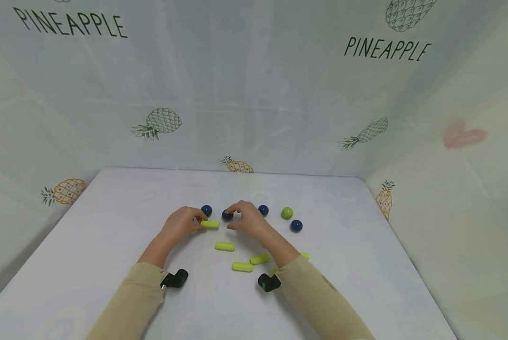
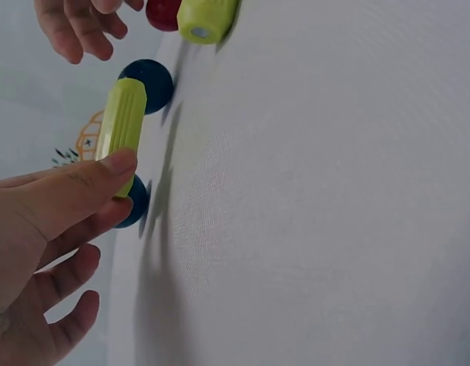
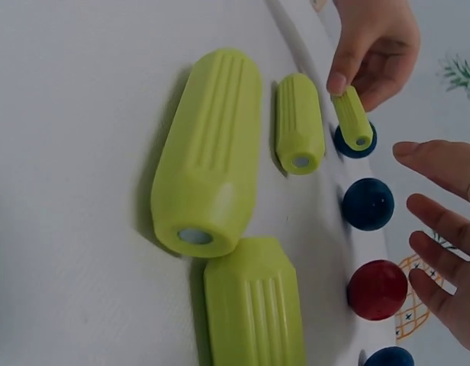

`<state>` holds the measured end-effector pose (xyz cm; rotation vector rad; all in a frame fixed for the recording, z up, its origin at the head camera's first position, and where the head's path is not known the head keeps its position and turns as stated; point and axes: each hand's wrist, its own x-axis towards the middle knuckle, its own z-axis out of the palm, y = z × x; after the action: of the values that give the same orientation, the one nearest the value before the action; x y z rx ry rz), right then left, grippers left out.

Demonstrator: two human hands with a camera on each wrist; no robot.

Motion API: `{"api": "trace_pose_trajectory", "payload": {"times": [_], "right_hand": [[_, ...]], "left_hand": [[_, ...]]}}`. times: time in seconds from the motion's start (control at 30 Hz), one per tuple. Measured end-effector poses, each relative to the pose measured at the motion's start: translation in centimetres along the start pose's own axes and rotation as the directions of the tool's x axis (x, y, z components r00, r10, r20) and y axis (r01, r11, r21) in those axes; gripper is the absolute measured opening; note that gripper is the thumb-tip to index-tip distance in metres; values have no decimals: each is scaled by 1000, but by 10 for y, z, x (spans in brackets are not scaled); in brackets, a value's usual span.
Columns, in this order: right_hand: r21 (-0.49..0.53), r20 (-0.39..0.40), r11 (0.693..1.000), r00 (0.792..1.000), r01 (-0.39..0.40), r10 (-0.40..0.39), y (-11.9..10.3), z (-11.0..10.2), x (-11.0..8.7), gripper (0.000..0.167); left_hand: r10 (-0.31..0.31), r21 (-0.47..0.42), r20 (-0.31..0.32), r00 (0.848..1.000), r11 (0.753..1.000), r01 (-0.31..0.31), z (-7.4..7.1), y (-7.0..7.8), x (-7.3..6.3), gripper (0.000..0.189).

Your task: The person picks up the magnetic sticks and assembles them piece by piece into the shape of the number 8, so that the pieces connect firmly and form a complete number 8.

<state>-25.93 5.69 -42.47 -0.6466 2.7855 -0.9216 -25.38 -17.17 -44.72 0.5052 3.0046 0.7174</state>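
Note:
My left hand (image 1: 182,223) pinches a yellow-green magnetic rod (image 1: 210,224) between thumb and fingers, raised off the table. In the left wrist view the held rod (image 2: 122,122) stands in front of two blue balls, its free end pointing toward the upper blue ball (image 2: 152,82); contact is unclear. My right hand (image 1: 249,219) hovers with fingers spread and nothing between them, near a dark blue ball (image 1: 227,215). The right wrist view shows this blue ball (image 3: 368,203) and a red ball (image 3: 378,290) near its fingertips; the head view hides the red one.
Several loose rods lie nearer me, among them one rod (image 1: 225,246) and another rod (image 1: 242,267); my right forearm partly covers others. Along the back sit a blue ball (image 1: 206,210), another blue ball (image 1: 263,210), a green ball (image 1: 287,213) and a blue ball (image 1: 296,225).

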Motion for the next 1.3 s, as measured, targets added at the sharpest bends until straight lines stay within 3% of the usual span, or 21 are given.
{"api": "trace_pose_trajectory", "payload": {"times": [0.4, 0.57, 0.9, 1.3], "right_hand": [[27, -31, 997, 997, -66, 67, 5, 4, 16, 35], [17, -37, 996, 996, -83, 84, 9, 7, 23, 33], [24, -27, 993, 993, -114, 115, 16, 11, 33, 35], [40, 10, 991, 992, -126, 126, 18, 15, 41, 38]], "left_hand": [[-43, -139, 57, 997, 989, 51, 10, -12, 6, 24], [-61, -176, 54, 997, 982, 69, 14, -16, 8, 23], [-41, -253, 55, 998, 966, 54, 18, -24, 12, 23], [-3, -357, 69, 998, 934, 27, 11, -24, 5, 22]]}}
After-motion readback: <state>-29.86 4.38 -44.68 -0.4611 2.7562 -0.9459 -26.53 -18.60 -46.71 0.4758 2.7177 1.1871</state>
